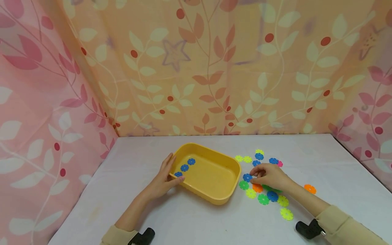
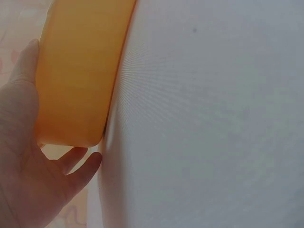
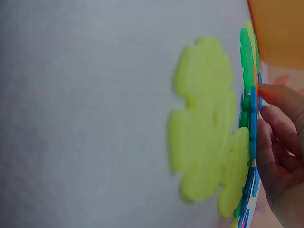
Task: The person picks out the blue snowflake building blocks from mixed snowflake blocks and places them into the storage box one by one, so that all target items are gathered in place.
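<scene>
A yellow plastic basin (image 1: pixel 211 173) sits on the white-covered table with several blue notched discs (image 1: pixel 184 167) near its left end. My left hand (image 1: pixel 163 178) holds the basin's left corner, thumb over the near rim and fingers along the outer end wall. Just right of the basin, my right hand (image 1: pixel 271 176) pinches the edge of a blue notched disc (image 1: pixel 247 177) between thumb and fingers, low over the scattered pieces. An orange disc (image 1: pixel 257 188) lies partly under that hand. In the right wrist view its fingertips (image 3: pixel 271 91) are close to the discs' thin edges.
Loose discs surround the right hand: green (image 1: pixel 263 199), blue (image 1: pixel 272 196), yellow (image 1: pixel 287 214) and a pink one (image 1: pixel 280 164). Another orange disc (image 1: pixel 310 189) lies apart, beyond the right forearm. Patterned curtains (image 1: pixel 196 68) border the table (image 1: pixel 92 204) at the back and sides.
</scene>
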Action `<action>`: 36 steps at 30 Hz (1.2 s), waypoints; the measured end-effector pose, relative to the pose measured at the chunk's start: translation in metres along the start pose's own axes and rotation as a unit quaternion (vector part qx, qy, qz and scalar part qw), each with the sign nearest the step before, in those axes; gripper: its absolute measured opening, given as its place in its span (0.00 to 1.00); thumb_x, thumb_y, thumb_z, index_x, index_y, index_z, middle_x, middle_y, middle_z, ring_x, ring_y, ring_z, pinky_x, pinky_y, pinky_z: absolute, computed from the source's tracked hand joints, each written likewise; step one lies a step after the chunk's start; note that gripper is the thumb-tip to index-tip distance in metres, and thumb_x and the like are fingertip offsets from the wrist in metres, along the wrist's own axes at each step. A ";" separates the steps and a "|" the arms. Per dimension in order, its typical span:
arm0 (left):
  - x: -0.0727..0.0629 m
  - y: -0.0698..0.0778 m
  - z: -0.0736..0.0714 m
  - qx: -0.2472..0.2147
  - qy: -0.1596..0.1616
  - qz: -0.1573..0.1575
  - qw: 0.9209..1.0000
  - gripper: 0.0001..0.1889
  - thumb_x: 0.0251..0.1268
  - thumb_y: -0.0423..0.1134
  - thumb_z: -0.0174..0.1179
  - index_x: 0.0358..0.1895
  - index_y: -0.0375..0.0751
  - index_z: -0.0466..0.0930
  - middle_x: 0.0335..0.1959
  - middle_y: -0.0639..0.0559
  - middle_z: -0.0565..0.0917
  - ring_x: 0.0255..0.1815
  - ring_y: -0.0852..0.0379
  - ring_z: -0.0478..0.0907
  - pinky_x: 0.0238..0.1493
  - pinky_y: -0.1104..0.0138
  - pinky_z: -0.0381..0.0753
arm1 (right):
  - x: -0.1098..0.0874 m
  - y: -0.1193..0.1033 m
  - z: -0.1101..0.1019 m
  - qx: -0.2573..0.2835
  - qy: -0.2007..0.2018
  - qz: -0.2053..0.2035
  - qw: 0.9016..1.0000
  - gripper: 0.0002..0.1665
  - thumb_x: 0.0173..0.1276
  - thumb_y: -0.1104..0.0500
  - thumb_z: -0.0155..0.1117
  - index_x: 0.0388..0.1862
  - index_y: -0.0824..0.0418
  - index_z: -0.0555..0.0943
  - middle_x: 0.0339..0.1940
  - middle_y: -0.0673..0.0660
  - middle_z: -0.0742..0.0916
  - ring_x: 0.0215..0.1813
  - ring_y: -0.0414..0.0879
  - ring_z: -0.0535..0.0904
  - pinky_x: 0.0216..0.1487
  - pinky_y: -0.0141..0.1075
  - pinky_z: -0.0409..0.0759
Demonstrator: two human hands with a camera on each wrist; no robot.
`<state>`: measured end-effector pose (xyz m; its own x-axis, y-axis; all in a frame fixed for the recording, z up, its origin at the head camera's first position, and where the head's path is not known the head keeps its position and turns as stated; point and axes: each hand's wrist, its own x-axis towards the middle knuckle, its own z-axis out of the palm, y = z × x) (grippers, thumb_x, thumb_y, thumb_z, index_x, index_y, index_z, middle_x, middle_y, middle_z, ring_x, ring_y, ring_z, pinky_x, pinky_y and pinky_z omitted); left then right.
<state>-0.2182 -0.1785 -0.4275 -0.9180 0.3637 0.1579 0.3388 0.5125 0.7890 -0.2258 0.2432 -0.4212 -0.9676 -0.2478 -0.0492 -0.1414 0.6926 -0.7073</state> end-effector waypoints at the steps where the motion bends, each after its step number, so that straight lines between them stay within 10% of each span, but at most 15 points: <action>1: 0.000 0.000 0.000 -0.001 0.001 0.000 1.000 0.47 0.65 0.50 0.64 0.79 0.44 0.44 0.80 0.51 0.36 0.78 0.42 0.37 0.72 0.43 0.43 | 0.000 0.000 0.000 -0.004 0.001 -0.005 1.000 0.16 0.56 0.52 0.77 0.40 0.57 0.84 0.29 0.50 0.80 0.35 0.46 0.74 0.33 0.30 0.75; 21: -0.002 0.003 -0.002 -0.002 -0.006 -0.008 1.000 0.47 0.66 0.50 0.63 0.79 0.43 0.44 0.80 0.51 0.35 0.78 0.42 0.37 0.72 0.44 0.43 | 0.000 -0.001 -0.011 0.033 0.027 -0.011 0.999 0.20 0.57 0.47 0.75 0.41 0.58 0.86 0.30 0.52 0.83 0.35 0.48 0.77 0.33 0.31 0.78; 28: -0.002 0.002 -0.002 0.004 -0.003 -0.007 1.000 0.47 0.66 0.51 0.63 0.79 0.43 0.43 0.80 0.52 0.35 0.78 0.43 0.37 0.72 0.44 0.43 | 0.008 -0.028 -0.026 0.056 0.067 -0.038 0.995 0.22 0.59 0.43 0.73 0.45 0.56 0.85 0.34 0.53 0.85 0.40 0.50 0.79 0.36 0.35 0.81; 36: -0.001 0.002 -0.001 0.002 -0.006 -0.009 1.000 0.48 0.66 0.52 0.63 0.79 0.45 0.42 0.79 0.54 0.34 0.78 0.44 0.36 0.72 0.44 0.43 | 0.032 -0.079 -0.008 0.097 0.020 -0.084 0.992 0.20 0.58 0.45 0.75 0.44 0.55 0.86 0.35 0.52 0.86 0.40 0.49 0.79 0.41 0.36 0.80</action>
<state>-0.2165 -0.1786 -0.4250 -0.9216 0.3638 0.1356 0.3225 0.5229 0.7891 -0.2474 0.1855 -0.3615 -0.9420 -0.3182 0.1063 -0.2619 0.4995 -0.8257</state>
